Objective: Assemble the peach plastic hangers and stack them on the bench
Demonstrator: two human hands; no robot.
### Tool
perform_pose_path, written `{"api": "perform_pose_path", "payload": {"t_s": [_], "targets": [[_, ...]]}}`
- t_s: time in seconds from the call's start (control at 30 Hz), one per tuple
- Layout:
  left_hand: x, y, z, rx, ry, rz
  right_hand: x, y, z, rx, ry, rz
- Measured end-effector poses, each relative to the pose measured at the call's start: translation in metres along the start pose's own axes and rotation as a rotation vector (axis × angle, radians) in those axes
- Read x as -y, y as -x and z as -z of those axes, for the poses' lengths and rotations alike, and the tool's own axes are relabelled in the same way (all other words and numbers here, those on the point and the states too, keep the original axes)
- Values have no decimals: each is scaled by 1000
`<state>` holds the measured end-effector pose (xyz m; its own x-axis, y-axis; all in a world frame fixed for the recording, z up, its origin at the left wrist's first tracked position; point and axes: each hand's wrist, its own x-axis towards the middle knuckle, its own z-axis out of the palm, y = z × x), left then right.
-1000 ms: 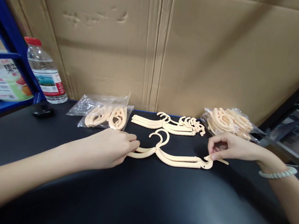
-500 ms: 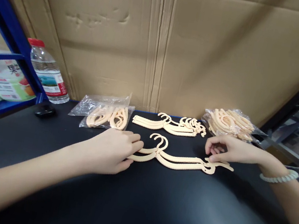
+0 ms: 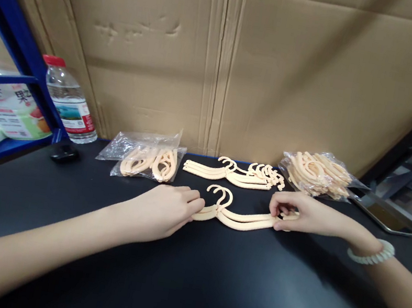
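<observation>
Two cream plastic folding hangers [image 3: 245, 224] lie together on the black table, their hooks side by side and pointing away from me. My left hand [image 3: 169, 212] is closed around their left ends, thumb at the near side, and hides those tips. At the other end, my right hand [image 3: 299, 213] pinches the right tips between thumb and fingers. A small curved cream piece shows partly under its fingers. Just beyond lies a row of more cream hangers [image 3: 226, 174], several hooks bunched at its right.
Clear plastic bags of cream hanger parts lie at back left [image 3: 148, 162] and back right [image 3: 318, 172]. A water bottle [image 3: 71, 104] with a red cap and a black mouse [image 3: 64, 151] are on the left. A cardboard wall [image 3: 158, 61] closes the back; a phone-like slab [image 3: 386, 215] lies right.
My right hand has moved left and now pinches the hangers' right ends. My left hand has shifted slightly right and closed over the left ends. The two hangers' arms lie closer together.
</observation>
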<state>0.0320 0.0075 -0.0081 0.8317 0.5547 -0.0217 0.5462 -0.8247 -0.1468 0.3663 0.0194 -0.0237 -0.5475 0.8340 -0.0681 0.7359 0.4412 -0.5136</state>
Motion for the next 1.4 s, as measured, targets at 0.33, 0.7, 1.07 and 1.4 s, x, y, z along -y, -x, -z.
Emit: {"api": "perform_pose_path", "payload": {"t_s": [0.33,0.7,1.07,1.4], "targets": [[8,-4,-8,-31,-21,44,-10,-5,-4,-112,14,63],[9,-5,-9,-55,-18,44,-14,-7,-7,-154,26,106],[41,-6,-14,-280,200,128,-8,-6,-2,-322,11,117],[92,-10,-41,-500,185,190,-20,-13,-6,-626,173,104]]}}
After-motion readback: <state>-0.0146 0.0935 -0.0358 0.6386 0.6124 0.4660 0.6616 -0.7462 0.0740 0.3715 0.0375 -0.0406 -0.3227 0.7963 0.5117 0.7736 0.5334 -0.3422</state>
